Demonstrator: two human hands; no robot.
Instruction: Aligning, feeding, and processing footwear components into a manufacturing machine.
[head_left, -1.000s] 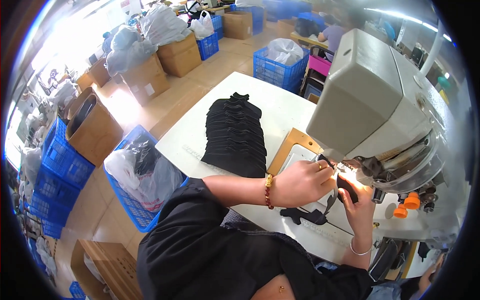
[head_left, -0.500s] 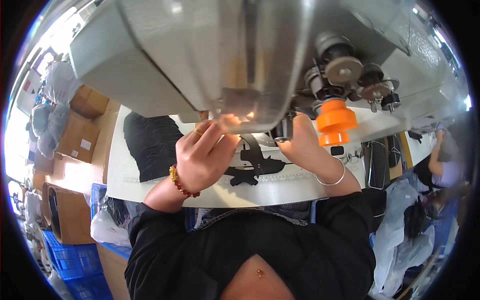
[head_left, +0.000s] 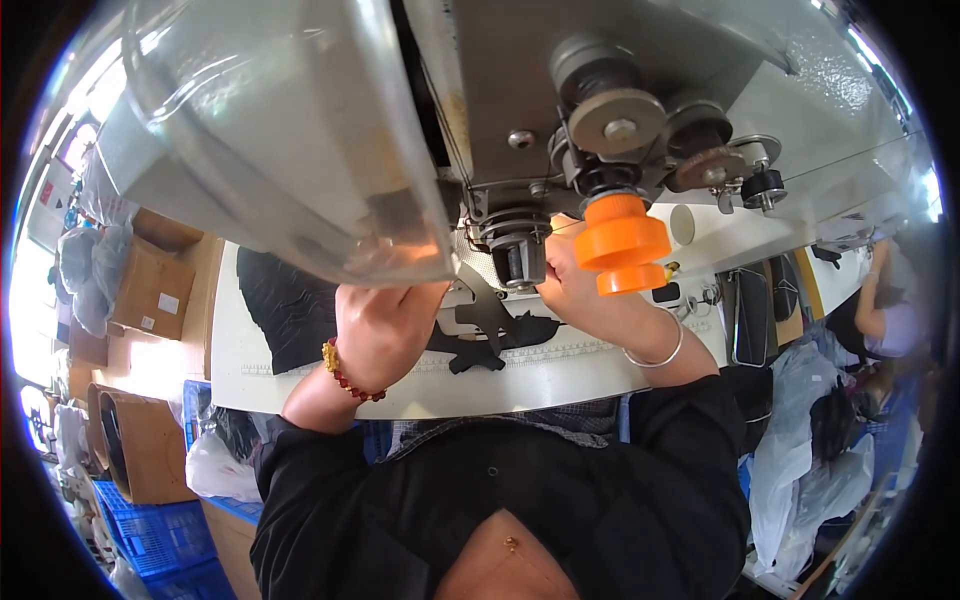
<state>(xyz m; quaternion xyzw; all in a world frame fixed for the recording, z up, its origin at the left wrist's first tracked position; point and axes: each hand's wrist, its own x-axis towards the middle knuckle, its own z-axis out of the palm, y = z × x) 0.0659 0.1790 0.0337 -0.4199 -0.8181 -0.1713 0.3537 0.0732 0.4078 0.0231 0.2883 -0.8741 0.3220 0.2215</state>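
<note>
Head view: my left fingers [head_left: 422, 303] and right fingers [head_left: 555, 287] flank black pieces [head_left: 488, 315] below the machine [head_left: 510, 90]; whether pinching, I cannot tell.

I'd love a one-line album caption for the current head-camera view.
Left hand and right hand at a sewing machine, black pieces lying between them, a black stack to the left.

The bare left hand [head_left: 385, 330], with 1 red-and-gold beaded bracelet [head_left: 346, 378] at its wrist, lies partly behind the clear curved plastic shield [head_left: 300, 190] of the grey metal sewing machine [head_left: 515, 90]; its fingertips are hidden. The bare right hand [head_left: 588, 290], with 1 thin silver-coloured bangle [head_left: 668, 354], is near 2 round orange plastic knobs [head_left: 622, 230]. Flat black cut pieces [head_left: 490, 328] lie between the wrists on the white tabletop [head_left: 470, 400].
</note>
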